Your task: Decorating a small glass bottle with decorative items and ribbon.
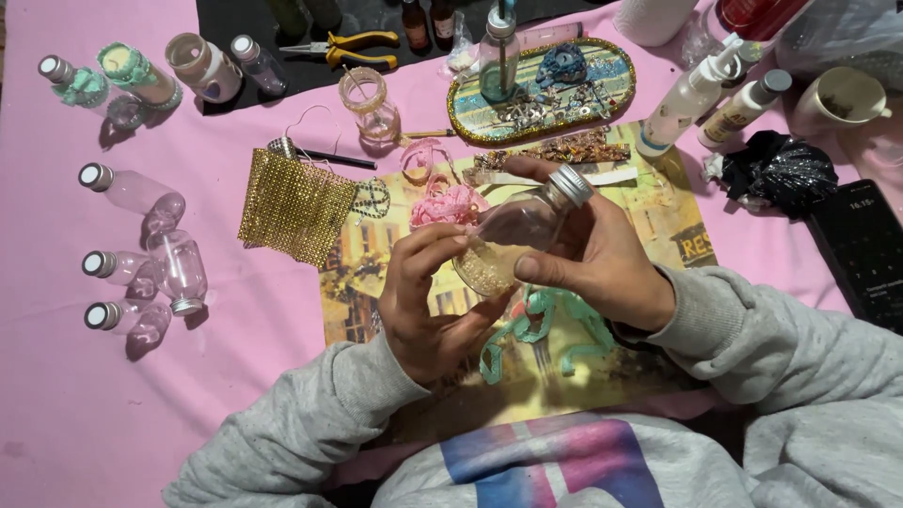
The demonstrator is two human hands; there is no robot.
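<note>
Grey sweatshirt sleeves (310,423) nearest the camera, both forearms coming in from the near edge. Left hand (435,296) curls around the base of a small clear plastic bottle with a silver screw cap (520,229), fingertips pressed on the lower part where a gold glittery band sits. Right hand (593,254) wraps the bottle from the right, thumb across its belly, fingers behind the neck. Both hands closed on the bottle; it is held tilted, cap pointing up and to the right, lifted above a yellow printed paper sheet (649,216) on the pink tablecloth (113,404).

Under the hands lies a teal ribbon trim (541,325) on the sheet. Just left of the hands, a gold mesh fabric patch (296,207), and next to it a pink lace bundle (442,202). Far side, centre: an oval glitter-rimmed tray (616,94) full of trims, with a clear bottle standing in it. Yellow-handled pliers (353,49) lie far left of the tray. Left side: a group of clear capped bottles (132,188) lying on the cloth, well apart from the hands. Right side: a white spray bottle (691,94), a black sparkly fabric wad (776,169), a dark phone (861,249) at the right edge.
</note>
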